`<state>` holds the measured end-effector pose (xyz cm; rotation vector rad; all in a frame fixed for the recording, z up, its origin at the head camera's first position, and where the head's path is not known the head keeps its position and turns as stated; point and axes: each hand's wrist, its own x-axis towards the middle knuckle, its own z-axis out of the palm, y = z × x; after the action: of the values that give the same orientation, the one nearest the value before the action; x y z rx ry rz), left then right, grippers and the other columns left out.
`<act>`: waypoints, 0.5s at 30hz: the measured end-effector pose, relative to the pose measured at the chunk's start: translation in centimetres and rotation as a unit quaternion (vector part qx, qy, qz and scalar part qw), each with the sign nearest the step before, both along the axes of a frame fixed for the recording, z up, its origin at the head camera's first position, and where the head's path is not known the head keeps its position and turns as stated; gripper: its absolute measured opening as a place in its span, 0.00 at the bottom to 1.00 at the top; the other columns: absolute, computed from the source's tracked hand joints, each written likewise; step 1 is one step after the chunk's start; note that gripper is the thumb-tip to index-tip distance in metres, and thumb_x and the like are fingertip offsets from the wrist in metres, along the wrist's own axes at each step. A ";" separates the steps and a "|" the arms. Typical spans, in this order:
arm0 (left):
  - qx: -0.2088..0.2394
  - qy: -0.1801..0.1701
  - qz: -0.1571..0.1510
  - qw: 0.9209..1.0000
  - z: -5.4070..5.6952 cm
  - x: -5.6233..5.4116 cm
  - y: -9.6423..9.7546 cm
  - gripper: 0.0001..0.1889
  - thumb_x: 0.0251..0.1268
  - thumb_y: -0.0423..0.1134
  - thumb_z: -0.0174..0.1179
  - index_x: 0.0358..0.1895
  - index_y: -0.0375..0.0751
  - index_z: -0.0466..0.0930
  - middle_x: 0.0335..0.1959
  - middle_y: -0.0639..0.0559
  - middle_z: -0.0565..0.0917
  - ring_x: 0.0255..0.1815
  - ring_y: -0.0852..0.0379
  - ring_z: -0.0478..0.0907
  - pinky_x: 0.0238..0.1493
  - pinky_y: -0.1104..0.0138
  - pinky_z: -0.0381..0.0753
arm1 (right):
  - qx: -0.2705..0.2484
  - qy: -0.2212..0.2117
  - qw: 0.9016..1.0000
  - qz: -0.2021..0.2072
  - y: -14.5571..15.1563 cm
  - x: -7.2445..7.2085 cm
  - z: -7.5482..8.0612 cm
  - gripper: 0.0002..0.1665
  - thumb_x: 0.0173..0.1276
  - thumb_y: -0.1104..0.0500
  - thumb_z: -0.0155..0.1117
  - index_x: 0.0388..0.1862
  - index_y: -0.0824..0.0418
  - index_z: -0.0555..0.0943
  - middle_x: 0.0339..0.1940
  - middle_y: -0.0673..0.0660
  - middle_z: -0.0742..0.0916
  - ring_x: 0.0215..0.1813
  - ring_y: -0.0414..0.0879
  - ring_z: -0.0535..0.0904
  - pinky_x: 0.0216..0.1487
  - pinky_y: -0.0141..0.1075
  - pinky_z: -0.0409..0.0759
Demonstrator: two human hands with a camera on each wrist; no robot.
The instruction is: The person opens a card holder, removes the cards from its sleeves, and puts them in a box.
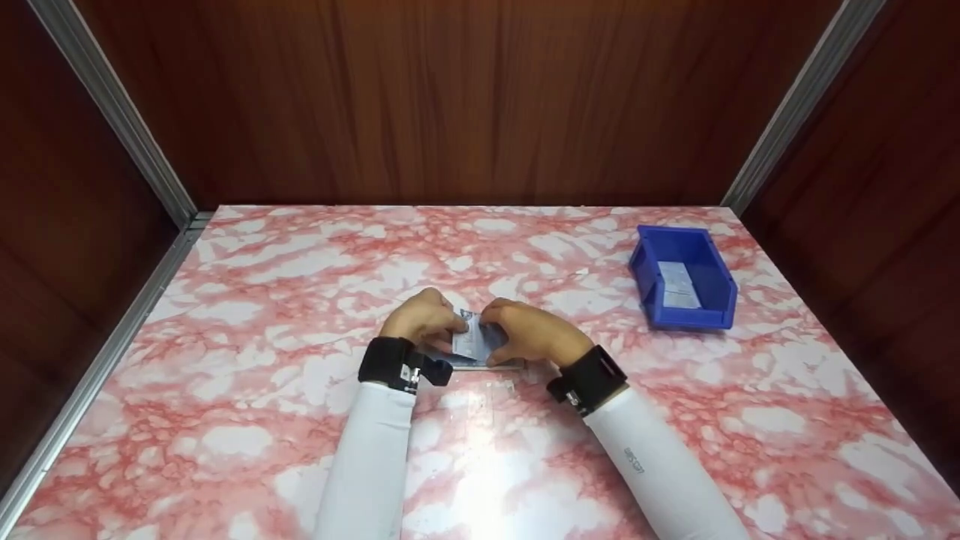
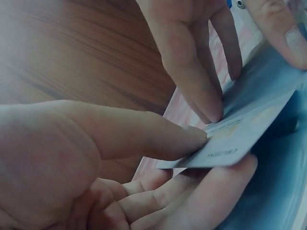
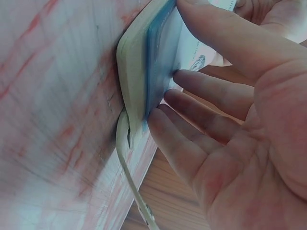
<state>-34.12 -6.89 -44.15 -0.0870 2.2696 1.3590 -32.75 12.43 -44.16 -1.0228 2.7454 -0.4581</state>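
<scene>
In the head view, my left hand (image 1: 426, 319) pinches a pale printed card (image 1: 468, 342) between thumb and index finger. The left wrist view shows this card (image 2: 225, 148) tilted, partly against a translucent bluish plastic sleeve (image 2: 268, 79). My right hand (image 1: 534, 330) spans the sleeve, thumb on one edge and fingertips on the opposite edge. From the right wrist, the sleeve lies on a flat cream-edged card holder (image 3: 129, 67) with a thin cream strap (image 3: 125, 165) hanging off one end. Whether the card's far end is inside the sleeve cannot be told.
A blue plastic bin (image 1: 694, 319) stands at the right rear of the red-and-white marbled table (image 1: 300, 450), with white cards or papers (image 1: 678, 285) inside. Dark wooden panels (image 1: 465, 105) enclose the back and sides.
</scene>
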 end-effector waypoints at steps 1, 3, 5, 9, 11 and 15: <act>-0.001 0.001 -0.006 1.000 0.0 0.0 0.1 0.11 0.47 0.36 0.66 0.32 0.36 0.77 0.27 0.46 0.81 0.19 0.54 0.81 0.26 0.65 0.83 | -0.002 -0.002 1.000 0.000 0.0 0.0 0.0 0.34 0.44 0.52 0.77 0.52 0.59 0.78 0.53 0.55 0.79 0.52 0.47 0.75 0.55 0.38 0.74; -0.006 0.006 -0.016 1.000 -0.1 0.1 0.3 0.12 0.45 0.36 0.67 0.33 0.35 0.78 0.27 0.46 0.81 0.20 0.54 0.81 0.24 0.65 0.83 | -0.001 -0.003 1.000 -0.001 0.0 0.0 0.0 0.33 0.44 0.52 0.77 0.51 0.58 0.78 0.53 0.55 0.79 0.52 0.48 0.76 0.55 0.38 0.74; -0.010 0.010 -0.017 1.000 -0.1 0.2 0.5 0.14 0.43 0.36 0.67 0.35 0.34 0.77 0.28 0.46 0.80 0.20 0.54 0.80 0.23 0.65 0.82 | -0.002 -0.001 1.000 0.001 0.0 0.0 -0.1 0.33 0.44 0.53 0.77 0.51 0.58 0.78 0.53 0.55 0.79 0.52 0.48 0.76 0.55 0.38 0.73; -0.012 0.020 -0.013 1.000 -0.1 0.3 0.7 0.16 0.42 0.32 0.65 0.38 0.34 0.75 0.32 0.44 0.81 0.22 0.53 0.80 0.24 0.63 0.83 | -0.005 0.002 1.000 0.006 0.1 -0.1 -0.1 0.33 0.44 0.53 0.77 0.51 0.60 0.78 0.53 0.56 0.79 0.53 0.49 0.76 0.55 0.38 0.73; -0.016 0.029 -0.014 0.999 -0.1 0.2 0.6 0.16 0.42 0.32 0.64 0.38 0.34 0.75 0.34 0.44 0.81 0.23 0.53 0.81 0.25 0.64 0.83 | -0.008 0.001 1.000 0.007 0.1 -0.1 -0.2 0.33 0.44 0.53 0.77 0.51 0.60 0.79 0.53 0.56 0.79 0.53 0.49 0.76 0.56 0.39 0.73; -0.014 0.030 -0.017 0.999 0.2 0.2 0.4 0.15 0.43 0.32 0.64 0.39 0.34 0.75 0.35 0.44 0.80 0.25 0.52 0.81 0.28 0.62 0.83 | -0.007 -0.003 1.000 0.003 0.1 -0.1 -0.2 0.33 0.45 0.52 0.77 0.51 0.59 0.79 0.54 0.56 0.78 0.53 0.49 0.76 0.56 0.38 0.73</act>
<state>-33.88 -6.50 -43.97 -0.0159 2.3298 1.3297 -32.87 12.54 -44.33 -1.0313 2.7358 -0.4788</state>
